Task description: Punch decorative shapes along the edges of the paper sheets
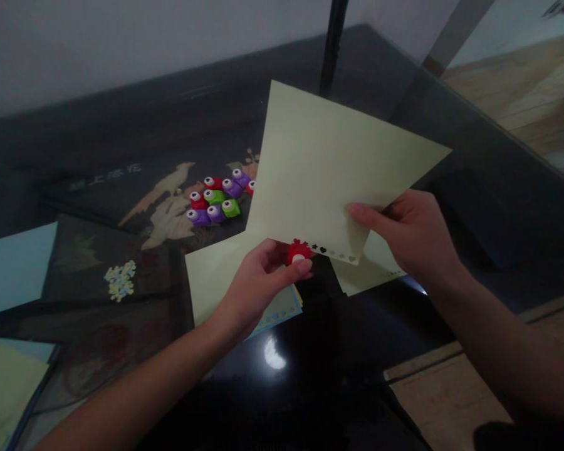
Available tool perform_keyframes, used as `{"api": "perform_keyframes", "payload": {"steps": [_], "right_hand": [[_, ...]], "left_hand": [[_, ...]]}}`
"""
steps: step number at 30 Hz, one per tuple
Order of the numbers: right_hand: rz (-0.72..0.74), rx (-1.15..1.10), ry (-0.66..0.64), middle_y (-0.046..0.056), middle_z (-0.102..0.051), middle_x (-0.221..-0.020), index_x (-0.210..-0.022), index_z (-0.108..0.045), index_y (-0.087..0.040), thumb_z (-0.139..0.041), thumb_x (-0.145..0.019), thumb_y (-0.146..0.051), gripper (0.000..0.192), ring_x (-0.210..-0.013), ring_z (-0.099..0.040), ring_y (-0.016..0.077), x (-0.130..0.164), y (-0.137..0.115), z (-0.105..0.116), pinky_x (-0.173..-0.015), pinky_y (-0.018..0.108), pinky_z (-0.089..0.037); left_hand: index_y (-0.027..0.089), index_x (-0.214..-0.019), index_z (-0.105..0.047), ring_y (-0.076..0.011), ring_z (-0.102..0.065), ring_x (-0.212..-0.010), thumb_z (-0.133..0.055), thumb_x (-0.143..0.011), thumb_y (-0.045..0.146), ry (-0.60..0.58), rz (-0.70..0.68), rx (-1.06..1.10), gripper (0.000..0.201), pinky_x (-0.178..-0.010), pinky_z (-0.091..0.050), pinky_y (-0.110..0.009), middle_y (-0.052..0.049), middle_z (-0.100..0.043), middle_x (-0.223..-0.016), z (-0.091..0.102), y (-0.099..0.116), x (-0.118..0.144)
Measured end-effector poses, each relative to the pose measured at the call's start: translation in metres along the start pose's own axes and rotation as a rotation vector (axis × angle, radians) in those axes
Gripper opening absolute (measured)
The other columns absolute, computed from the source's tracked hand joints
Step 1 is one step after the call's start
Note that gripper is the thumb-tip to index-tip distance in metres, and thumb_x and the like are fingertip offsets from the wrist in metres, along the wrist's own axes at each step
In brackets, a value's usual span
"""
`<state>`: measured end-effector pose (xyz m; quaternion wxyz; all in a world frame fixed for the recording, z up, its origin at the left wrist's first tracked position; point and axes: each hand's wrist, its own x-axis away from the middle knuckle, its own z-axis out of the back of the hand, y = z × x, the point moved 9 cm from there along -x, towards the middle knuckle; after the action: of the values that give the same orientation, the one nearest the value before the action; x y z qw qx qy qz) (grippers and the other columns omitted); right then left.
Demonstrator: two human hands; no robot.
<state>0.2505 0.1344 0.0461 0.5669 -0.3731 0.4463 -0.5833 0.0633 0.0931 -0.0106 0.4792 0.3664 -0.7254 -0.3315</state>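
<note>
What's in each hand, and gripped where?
Left hand pinches a small red paper punch set on the bottom edge of the pale yellow sheet. Right hand holds that sheet near its lower right corner.

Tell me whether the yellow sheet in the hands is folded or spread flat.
Spread. The yellow sheet shows one flat face without a crease, held up by the right hand, with the red punch in the left hand at its bottom edge.

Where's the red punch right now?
In the head view, the red punch sits centre frame in the left hand, clipped on the yellow sheet's lower edge.
</note>
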Motion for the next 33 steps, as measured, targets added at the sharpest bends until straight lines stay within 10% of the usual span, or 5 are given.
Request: {"api": "perform_keyframes", "payload": {"steps": [33], "right_hand": [[-0.054,-0.413,0.202,0.001,-0.077,-0.081,-0.078,-0.076,-0.027,-0.076,-0.071,-0.026,0.007,-0.074,-0.07,0.0203,-0.01,0.02,0.023,-0.07,0.034,-0.057]], "left_hand": [[0.018,-0.108,-0.063,-0.0193,-0.066,-0.098,-0.072,-0.076,0.028,-0.048,-0.172,-0.274,0.035,-0.087,-0.054,-0.032,-0.006,-0.07,-0.109,0.005,0.019,-0.006]]}}
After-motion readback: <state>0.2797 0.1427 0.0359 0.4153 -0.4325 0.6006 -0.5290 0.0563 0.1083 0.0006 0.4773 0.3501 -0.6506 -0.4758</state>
